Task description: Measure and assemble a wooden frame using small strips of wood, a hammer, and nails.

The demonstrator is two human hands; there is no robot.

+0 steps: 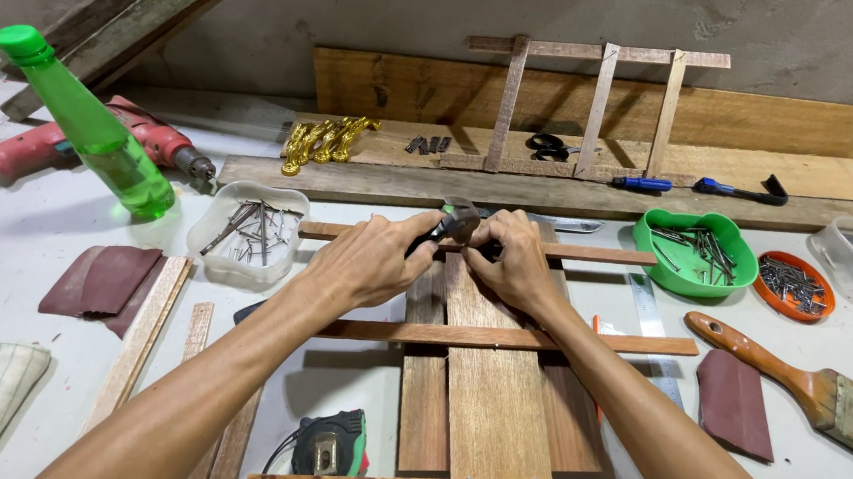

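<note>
Clamping hammer (459,222) w/ left hand (374,260) grip closed; right hand (519,261) pinching at slat (585,253).

Bare, matt wood is seen in the planks (495,393) and the thin reddish slats (511,335) laid across them, grain visible and a bit rough. A dull dark-metal hammer head (461,222) is gripped by the left hand (369,263). Grey steel nails are held in a clear plastic tub (248,231) and a glossy green plastic bowl (696,253). The green bottle (94,122) is shiny, see-through plastic. The table (31,224) looks painted white, scuffed.
</note>
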